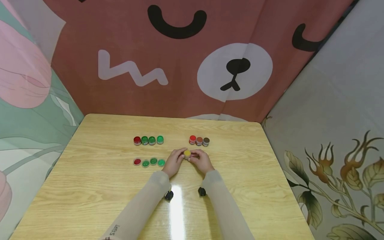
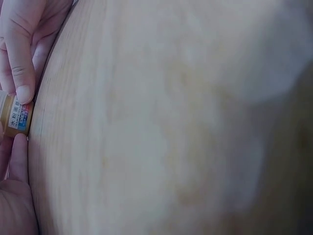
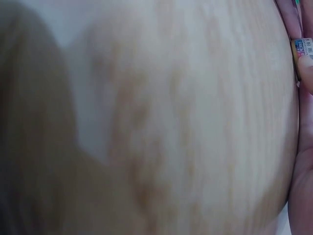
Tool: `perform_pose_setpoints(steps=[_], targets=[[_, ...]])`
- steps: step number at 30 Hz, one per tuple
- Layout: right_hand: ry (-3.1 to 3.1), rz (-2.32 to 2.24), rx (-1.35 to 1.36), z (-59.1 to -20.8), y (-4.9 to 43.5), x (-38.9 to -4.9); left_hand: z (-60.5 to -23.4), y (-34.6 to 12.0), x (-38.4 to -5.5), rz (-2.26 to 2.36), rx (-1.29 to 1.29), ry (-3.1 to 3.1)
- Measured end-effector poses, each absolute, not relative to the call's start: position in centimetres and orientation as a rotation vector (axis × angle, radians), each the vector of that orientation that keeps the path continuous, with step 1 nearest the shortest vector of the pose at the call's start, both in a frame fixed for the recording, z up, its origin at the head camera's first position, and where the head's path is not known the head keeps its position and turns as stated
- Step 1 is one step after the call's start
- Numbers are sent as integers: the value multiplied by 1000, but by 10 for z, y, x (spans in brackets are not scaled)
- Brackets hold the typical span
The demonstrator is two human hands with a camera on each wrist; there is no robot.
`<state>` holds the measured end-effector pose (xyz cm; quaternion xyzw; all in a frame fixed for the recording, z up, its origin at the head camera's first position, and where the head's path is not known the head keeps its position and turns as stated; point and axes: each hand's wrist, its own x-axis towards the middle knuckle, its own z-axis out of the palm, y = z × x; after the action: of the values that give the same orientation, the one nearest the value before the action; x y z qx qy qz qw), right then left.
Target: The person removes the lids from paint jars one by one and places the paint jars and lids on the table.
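A small paint jar (image 1: 187,153) with a yellow-ochre top is held between both hands near the middle of the table. My left hand (image 1: 174,162) pinches it from the left, and my right hand (image 1: 202,161) grips its right side. The left wrist view shows the label on the jar (image 2: 18,115) facing the camera, with a thumb on its edge and fingers of the other hand against it. At the edge of the right wrist view, a thumb presses on the jar (image 3: 301,47).
Behind my left hand stand a dark red jar (image 1: 137,140) and several green jars (image 1: 152,140). In front of them lies a row of flat round lids (image 1: 153,161), red and green. Red, brown and dark jars (image 1: 199,141) stand close together beyond my right hand.
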<state>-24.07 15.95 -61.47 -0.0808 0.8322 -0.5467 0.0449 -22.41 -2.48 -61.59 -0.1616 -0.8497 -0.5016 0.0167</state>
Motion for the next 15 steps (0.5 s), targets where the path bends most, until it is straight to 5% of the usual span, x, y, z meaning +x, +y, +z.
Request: perform_pose_setpoints(steps=[15], targets=[[2530, -1678, -204, -613, 158, -240, -615, -23, -227, -1730, -431, -2622]])
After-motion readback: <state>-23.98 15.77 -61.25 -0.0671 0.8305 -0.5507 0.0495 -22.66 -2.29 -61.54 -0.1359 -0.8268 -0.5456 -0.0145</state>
